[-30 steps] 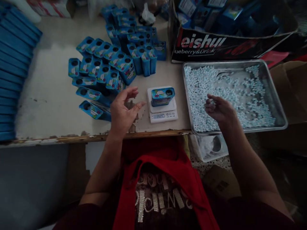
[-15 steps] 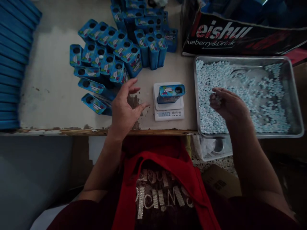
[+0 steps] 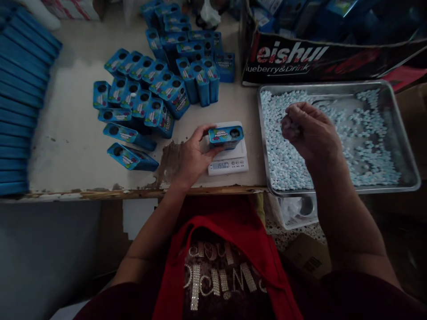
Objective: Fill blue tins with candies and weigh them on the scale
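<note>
A blue tin (image 3: 226,135) with a round dark opening in its top stands on a small white scale (image 3: 238,165), whose display seems to read 155.0. Around the tin's left end are the fingers and thumb of my left hand (image 3: 196,155). My right hand (image 3: 310,129), fingers curled together round some small pale candies, is above the left part of a metal tray (image 3: 336,192). Loose light-blue and white candies (image 3: 283,155) cover much of that tray, most densely at its left.
Several blue tins (image 3: 143,100) stand grouped behind and left of the scale. More blue tins are stacked at the far left (image 3: 20,102). A black printed carton (image 3: 320,62) holding blue tins sits behind the tray. The table's worn wooden edge (image 3: 100,194) runs along the front.
My left hand has moved right from beside the grouped tins and closed round the tin on the scale. My right hand's fingers have curled further in over the tray. The camera view has shifted slightly.
</note>
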Demonstrator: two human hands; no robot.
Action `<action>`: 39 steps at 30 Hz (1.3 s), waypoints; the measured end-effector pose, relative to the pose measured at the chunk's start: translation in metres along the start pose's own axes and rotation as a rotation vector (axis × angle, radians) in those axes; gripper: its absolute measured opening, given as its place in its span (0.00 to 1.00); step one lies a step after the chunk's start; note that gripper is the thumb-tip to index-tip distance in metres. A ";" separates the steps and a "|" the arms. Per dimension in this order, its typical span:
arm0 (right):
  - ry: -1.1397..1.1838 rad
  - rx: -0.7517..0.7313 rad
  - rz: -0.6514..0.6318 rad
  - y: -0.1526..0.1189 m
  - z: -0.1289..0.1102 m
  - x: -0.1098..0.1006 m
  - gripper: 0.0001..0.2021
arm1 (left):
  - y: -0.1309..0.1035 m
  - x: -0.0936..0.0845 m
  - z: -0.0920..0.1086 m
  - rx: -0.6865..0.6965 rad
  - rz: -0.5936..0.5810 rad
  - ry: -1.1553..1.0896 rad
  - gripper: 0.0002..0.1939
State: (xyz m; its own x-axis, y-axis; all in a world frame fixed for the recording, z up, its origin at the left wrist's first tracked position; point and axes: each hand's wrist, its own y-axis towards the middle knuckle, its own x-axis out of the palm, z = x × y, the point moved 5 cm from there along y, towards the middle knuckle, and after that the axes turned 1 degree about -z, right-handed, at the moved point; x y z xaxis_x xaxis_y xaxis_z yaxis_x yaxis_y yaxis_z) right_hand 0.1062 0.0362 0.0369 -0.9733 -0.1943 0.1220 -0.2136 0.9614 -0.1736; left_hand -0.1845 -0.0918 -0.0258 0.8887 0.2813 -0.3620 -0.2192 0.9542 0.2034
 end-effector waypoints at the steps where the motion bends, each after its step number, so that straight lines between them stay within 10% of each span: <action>1: -0.098 -0.032 0.020 0.000 -0.001 -0.008 0.07 | 0.004 0.003 0.001 0.008 -0.024 -0.025 0.26; 6: -0.170 -0.161 0.208 -0.026 0.015 -0.029 0.13 | 0.025 0.017 0.047 0.335 -0.089 0.158 0.13; 10: 0.357 0.083 0.101 -0.046 0.048 0.010 0.16 | 0.037 0.039 0.082 0.586 -0.084 0.332 0.18; 14: 0.627 0.198 0.013 -0.049 0.054 0.040 0.14 | 0.040 0.062 0.072 0.639 -0.065 0.375 0.21; 25: 0.731 0.348 -0.005 -0.037 0.068 0.030 0.07 | 0.037 0.053 0.053 0.480 -0.018 0.323 0.21; 39: -0.112 -0.107 0.045 -0.030 -0.008 0.059 0.22 | 0.017 0.046 0.024 0.026 0.124 -0.362 0.30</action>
State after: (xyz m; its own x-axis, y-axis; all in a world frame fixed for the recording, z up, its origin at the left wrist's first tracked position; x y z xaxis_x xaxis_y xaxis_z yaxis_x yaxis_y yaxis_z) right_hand 0.0556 -0.0022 0.0574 -0.9861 -0.1658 0.0056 -0.1657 0.9836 -0.0710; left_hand -0.1375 -0.0652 -0.0174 0.9417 0.3362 0.0103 -0.3279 0.9110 0.2503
